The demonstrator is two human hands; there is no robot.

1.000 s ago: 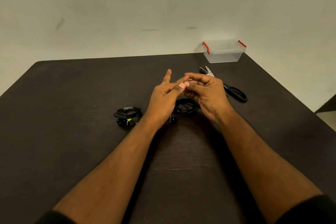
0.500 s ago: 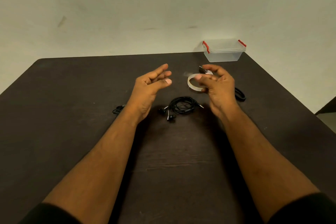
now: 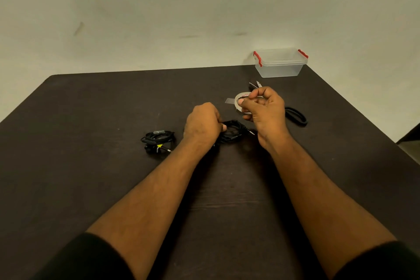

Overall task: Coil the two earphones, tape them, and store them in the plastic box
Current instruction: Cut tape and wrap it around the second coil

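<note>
Two black coiled earphones lie on the dark table (image 3: 95,120). The left earphone coil (image 3: 158,140) has a strip of tape across it and lies alone. My left hand (image 3: 202,124) grips the left edge of the second earphone coil (image 3: 234,132) in the middle of the table. Just above that coil, my right hand (image 3: 264,109) holds a roll of clear tape (image 3: 240,99), from which a short loose end sticks out to the left. The clear plastic box (image 3: 280,63) with red clips stands shut at the far right edge.
Black-handled scissors (image 3: 295,116) lie behind my right hand, blades pointing toward the box. A pale wall rises behind the table. The table's right edge drops off near the box.
My left hand has come down from mid-air and taken hold of the middle coil. My right hand kept the tape roll and shifted slightly; the left coil is back in view.
</note>
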